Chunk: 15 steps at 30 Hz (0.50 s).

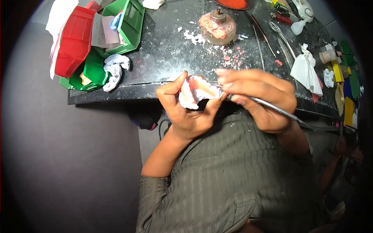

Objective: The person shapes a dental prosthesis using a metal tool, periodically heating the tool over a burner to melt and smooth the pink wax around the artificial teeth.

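White dental cast with pink lining (pixel 198 90), held above the wearer's lap at the front edge of the bench (pixel 163 58). The left hand (pixel 186 112) supports the cast from below and from the side; its grip is closed on the piece, with fingers along the left side and the thumb near the lower right. The right hand (pixel 264 97) grips a slender metal instrument (pixel 279 111) like a pen, its shaft slanting down to the right, away from the cast. The working end lies at the right side of the cast, partly covered by the fingers; contact with the surface cannot be determined.

On the bench beyond the hands stands a glass burner (pixel 230 34) with pink material on its shoulder. White chips (pixel 194 38) lie to its left, and pink fragments (pixel 232 58) lie in front of it. To the left, a red bin (pixel 75 42) and a green bin (pixel 130 25) stand side by side, with white plaster pieces (pixel 114 73) near the bench edge. To the right lie a crumpled white cloth (pixel 306 72), several slender tools (pixel 283 35) and a white bottle (pixel 304 11).
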Available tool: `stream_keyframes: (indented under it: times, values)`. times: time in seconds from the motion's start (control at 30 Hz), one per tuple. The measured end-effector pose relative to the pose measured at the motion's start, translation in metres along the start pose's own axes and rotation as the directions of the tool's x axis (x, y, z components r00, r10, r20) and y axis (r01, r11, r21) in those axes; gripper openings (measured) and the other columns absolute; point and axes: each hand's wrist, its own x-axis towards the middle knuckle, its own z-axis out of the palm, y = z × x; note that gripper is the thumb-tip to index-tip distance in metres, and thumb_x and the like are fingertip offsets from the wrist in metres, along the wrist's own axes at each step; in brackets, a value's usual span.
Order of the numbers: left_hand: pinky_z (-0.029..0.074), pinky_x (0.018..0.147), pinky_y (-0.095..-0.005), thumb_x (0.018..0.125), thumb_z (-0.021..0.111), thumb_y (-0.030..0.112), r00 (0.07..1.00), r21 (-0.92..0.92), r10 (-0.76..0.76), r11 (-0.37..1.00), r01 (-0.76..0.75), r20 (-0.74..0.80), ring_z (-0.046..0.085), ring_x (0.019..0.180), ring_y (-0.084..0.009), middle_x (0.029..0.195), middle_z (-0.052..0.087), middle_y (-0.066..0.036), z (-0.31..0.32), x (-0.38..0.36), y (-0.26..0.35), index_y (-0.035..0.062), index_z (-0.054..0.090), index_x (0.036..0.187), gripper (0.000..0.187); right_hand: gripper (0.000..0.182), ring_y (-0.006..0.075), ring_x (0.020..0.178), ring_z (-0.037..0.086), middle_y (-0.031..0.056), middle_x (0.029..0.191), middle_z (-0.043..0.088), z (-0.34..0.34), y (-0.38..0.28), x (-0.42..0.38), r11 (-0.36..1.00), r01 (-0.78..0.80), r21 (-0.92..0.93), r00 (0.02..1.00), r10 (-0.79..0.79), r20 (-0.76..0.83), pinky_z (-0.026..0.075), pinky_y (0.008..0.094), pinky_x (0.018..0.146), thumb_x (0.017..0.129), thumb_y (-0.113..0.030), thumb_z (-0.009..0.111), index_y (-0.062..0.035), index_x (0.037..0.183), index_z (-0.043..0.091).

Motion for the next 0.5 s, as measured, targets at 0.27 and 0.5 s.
stream_keyframes:
  times: [0.27,0.5]
  values:
    - [0.048,0.083,-0.0307,0.076,0.09,0.016,1.0,-0.071,0.02,0.997,-0.019,0.019,0.055,0.098,-0.0202,0.116,0.047,-0.014,-0.001,0.008,0.002,-0.0108,0.049,0.131,0.073,0.014,0.0296,0.086,0.073,0.0174,0.096,0.073,0.005,0.008,0.003,0.996,0.059,0.073,0.997,-0.062,0.042,0.058,0.0339,0.077,0.083,0.006,0.069,0.0034,0.096,0.072]
    - [0.049,0.092,-0.0316,0.077,0.09,0.016,0.982,-0.234,-0.094,0.963,0.131,0.161,0.057,0.107,-0.0179,0.127,0.048,-0.014,-0.005,0.009,0.005,-0.0089,0.04,0.137,0.082,0.012,0.0287,0.087,0.073,0.0166,0.094,0.074,-0.001,0.013,0.012,0.997,0.069,0.045,0.996,-0.071,0.045,0.058,0.0345,0.078,0.085,0.005,0.068,0.0044,0.095,0.073]
